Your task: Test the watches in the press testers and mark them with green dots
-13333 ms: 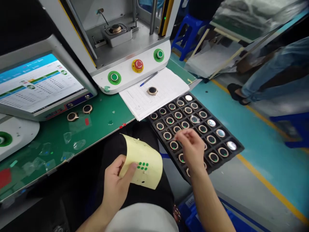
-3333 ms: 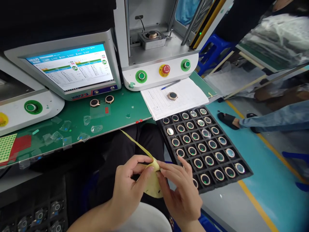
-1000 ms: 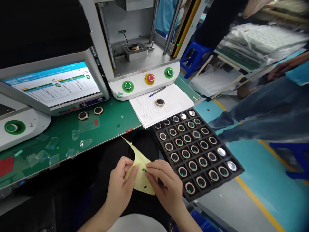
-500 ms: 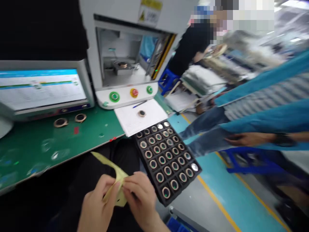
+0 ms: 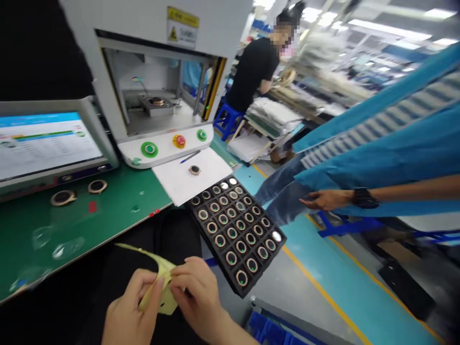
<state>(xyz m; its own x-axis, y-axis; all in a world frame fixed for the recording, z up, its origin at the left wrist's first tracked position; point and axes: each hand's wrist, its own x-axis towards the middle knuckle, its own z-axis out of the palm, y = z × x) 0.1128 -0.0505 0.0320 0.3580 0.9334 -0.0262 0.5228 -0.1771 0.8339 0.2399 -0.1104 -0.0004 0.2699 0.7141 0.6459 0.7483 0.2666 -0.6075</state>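
Observation:
A thin yellow sheet (image 5: 168, 303), bent and curling up at its far left end, is pinched between both my hands above my lap. My left hand (image 5: 134, 306) grips it from the left, thumb along the sheet. From the right, my right hand (image 5: 197, 292) pinches its edge with thumb and fingertips; any small piece between those fingertips is hidden. Just beyond my right hand lies a black compartment tray (image 5: 235, 283) with round, copper-rimmed parts in its cells. A few cells show shiny silver discs (image 5: 276, 236).
Two loose round parts (image 5: 97, 186) lie on the green bench (image 5: 118, 211). Another part and a pen (image 5: 190, 156) rest on white paper (image 5: 176, 184). Behind stands a machine with buttons (image 5: 149, 149), beside a screen (image 5: 46, 143). A person in blue (image 5: 377, 158) stands at right; another sits farther back.
The camera view has shifted, so the machine, bench and tray appear farther left. Both hands keep hold of the yellow sheet, with little change in their grip. The standing person's arm is nearer the tray.

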